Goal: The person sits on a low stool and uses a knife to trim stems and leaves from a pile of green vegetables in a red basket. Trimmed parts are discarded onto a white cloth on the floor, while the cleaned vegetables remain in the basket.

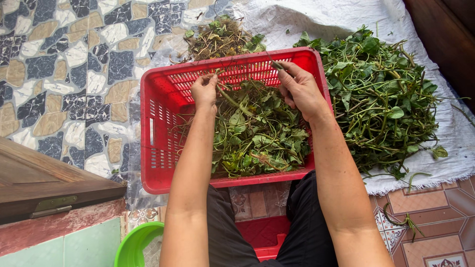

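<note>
Above the red crate (158, 123), a green stem (237, 101) slanting between left hand (204, 92) and right hand (298, 89).

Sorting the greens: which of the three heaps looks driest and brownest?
The small heap beyond the red basket's far rim: mostly brown stems, unlike the green pile on the white sack.

The green plastic bowl (134, 244) is cut off by the bottom edge and partly covered by the left forearm. A second red crate (262, 237) shows only between the knees. The wooden panel (44, 183) runs out of the left edge. The left hand (204, 91) hides its fingertips behind the stem (232, 99) it pinches. The red basket (158, 123) floor is buried under leafy vines (257, 133).
</note>
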